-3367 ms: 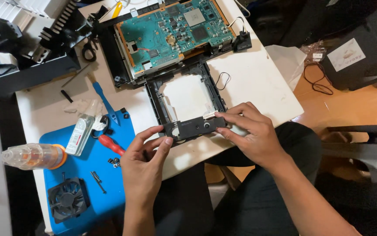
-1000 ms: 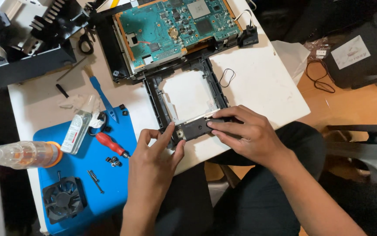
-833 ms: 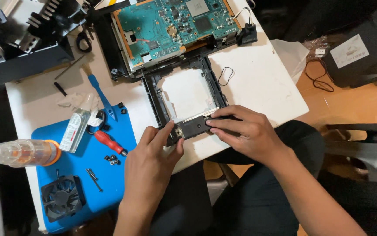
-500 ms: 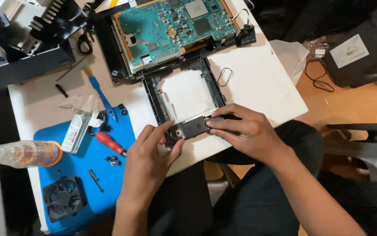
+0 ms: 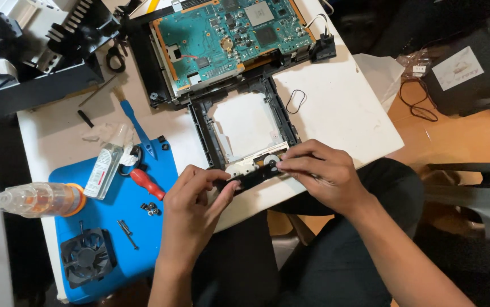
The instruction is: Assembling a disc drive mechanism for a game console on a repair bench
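At the near edge of the white desk (image 5: 336,108) we keep both hands on the black drive frame (image 5: 245,128): the left hand (image 5: 191,219) pinches its front bar, the right hand (image 5: 321,176) presses fingertips there. Pressed unevenly, the frame may flex or slide off. Right of the frame, a dark box bears a pale square label (image 5: 457,68); left of it lies a clear labelled bottle (image 5: 104,167).

A blue mat (image 5: 108,227) carries a small fan (image 5: 87,257), red-handled screwdriver (image 5: 146,183) and loose screws (image 5: 151,209)
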